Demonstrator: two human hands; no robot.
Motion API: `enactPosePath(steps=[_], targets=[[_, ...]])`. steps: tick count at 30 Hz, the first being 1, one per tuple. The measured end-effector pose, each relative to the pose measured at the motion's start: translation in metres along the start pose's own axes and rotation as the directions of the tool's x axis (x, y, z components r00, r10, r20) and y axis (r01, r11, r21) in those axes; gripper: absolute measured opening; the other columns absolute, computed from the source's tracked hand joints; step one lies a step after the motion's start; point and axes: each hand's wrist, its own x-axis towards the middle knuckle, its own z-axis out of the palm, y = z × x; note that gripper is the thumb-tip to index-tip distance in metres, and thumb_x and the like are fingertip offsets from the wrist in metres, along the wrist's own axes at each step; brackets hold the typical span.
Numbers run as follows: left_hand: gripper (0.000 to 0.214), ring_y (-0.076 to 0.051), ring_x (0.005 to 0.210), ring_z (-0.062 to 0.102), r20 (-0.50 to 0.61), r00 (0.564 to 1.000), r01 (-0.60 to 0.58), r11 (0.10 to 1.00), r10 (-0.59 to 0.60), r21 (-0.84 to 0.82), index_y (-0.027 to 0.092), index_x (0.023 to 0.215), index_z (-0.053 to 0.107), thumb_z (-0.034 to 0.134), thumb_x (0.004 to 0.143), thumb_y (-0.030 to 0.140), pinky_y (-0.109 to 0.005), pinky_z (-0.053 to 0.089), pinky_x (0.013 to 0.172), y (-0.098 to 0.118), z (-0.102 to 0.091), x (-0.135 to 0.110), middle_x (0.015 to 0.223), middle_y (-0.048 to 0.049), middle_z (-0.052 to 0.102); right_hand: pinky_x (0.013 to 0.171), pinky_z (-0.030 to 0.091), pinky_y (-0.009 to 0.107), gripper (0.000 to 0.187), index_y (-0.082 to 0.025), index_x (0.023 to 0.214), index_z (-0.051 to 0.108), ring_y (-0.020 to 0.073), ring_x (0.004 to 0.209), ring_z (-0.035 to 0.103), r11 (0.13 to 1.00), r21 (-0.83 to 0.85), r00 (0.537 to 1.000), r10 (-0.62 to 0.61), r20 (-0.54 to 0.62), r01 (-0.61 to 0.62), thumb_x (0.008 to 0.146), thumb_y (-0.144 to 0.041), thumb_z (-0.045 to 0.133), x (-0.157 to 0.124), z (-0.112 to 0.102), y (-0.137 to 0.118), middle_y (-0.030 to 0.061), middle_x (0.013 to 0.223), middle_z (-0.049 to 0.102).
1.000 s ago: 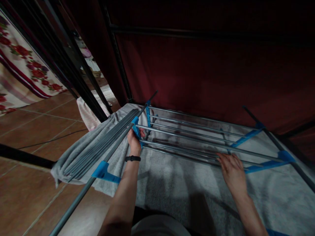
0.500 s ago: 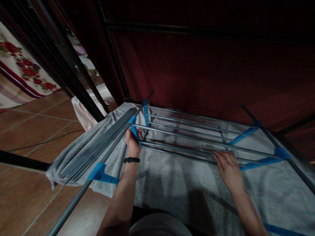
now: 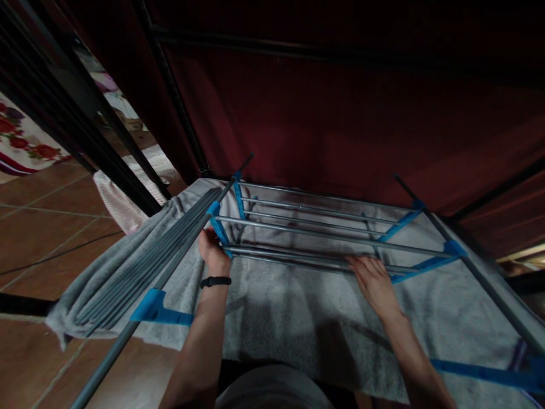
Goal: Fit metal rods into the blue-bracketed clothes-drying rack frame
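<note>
Blue plastic hides part of the left hand (image 3: 213,253): its fingers go behind a blue bracket (image 3: 218,228) on the left pole (image 3: 179,257), so I cannot tell whether they grip. Its wrist wears a dark band (image 3: 216,281). Across from it, I see the right hand (image 3: 374,278) curled over the lower rods (image 3: 289,256), grasping them. These belong to the rack (image 3: 332,235), which rests on a grey blanket (image 3: 281,318) in front of me, between the left pole and the right pole (image 3: 489,286). Nearer me jut a near left bracket (image 3: 149,307) and a near right bracket (image 3: 489,375). Just outside the left pole, a bundle of rods (image 3: 145,261) lies on the blanket. Close behind the rack, a dark red panel (image 3: 319,130) blocks my view. Past the bundle, a black post (image 3: 131,187) partly covers a striped cloth (image 3: 114,196); a cable (image 3: 63,253) crosses the tiled floor (image 3: 29,233), and a floral cloth (image 3: 25,136) shows farther left.
</note>
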Motion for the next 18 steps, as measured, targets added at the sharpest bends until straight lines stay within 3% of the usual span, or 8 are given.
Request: enactPosePath(steps=[3,10,14,18], targets=[[0.035,-0.011,0.066,0.056,-0.028,0.993,-0.108,0.986,0.113,0.124,0.020,0.072,0.052,0.059,0.086,0.051,-0.021,0.043,0.058,-0.007,-0.008,-0.003,0.072,0.0021,0.058,0.090,0.048,0.040,0.032,-0.024,0.128,0.068,0.0252,0.098,0.063,0.999,0.016,0.999,0.048,-0.019,-0.048,0.105,-0.028,0.045,-0.014,-0.002,-0.012,0.0078,0.107,0.071],[0.019,-0.011,0.063,0.043,-0.063,0.974,-0.169,0.887,0.216,0.430,0.017,0.082,0.061,0.054,0.083,0.033,-0.024,0.033,0.059,-0.029,-0.038,-0.019,0.068,0.0041,0.050,0.089,0.050,0.039,0.029,-0.024,0.123,0.069,0.0220,0.097,0.064,0.978,0.117,0.985,0.173,-0.010,-0.170,0.106,-0.029,0.046,-0.057,0.016,-0.035,0.0060,0.105,0.072],[0.016,-0.012,0.062,0.042,-0.037,0.989,-0.105,0.870,0.140,0.481,0.018,0.089,0.059,0.052,0.078,0.028,-0.025,0.035,0.060,-0.036,-0.045,-0.025,0.068,0.0055,0.046,0.092,0.050,0.041,0.030,-0.025,0.123,0.069,0.0223,0.098,0.064,0.961,0.147,0.972,0.230,0.042,-0.234,0.107,-0.031,0.044,-0.074,0.038,-0.042,0.0050,0.107,0.072],[0.020,-0.012,0.067,0.047,-0.026,0.990,-0.101,0.833,0.137,0.545,0.019,0.092,0.058,0.054,0.073,0.023,-0.027,0.041,0.067,-0.042,-0.052,-0.031,0.073,0.0050,0.048,0.095,0.049,0.043,0.029,-0.027,0.121,0.070,0.0238,0.102,0.064,0.940,0.175,0.955,0.280,0.100,-0.293,0.106,-0.030,0.045,-0.087,0.060,-0.046,0.0055,0.109,0.072]])
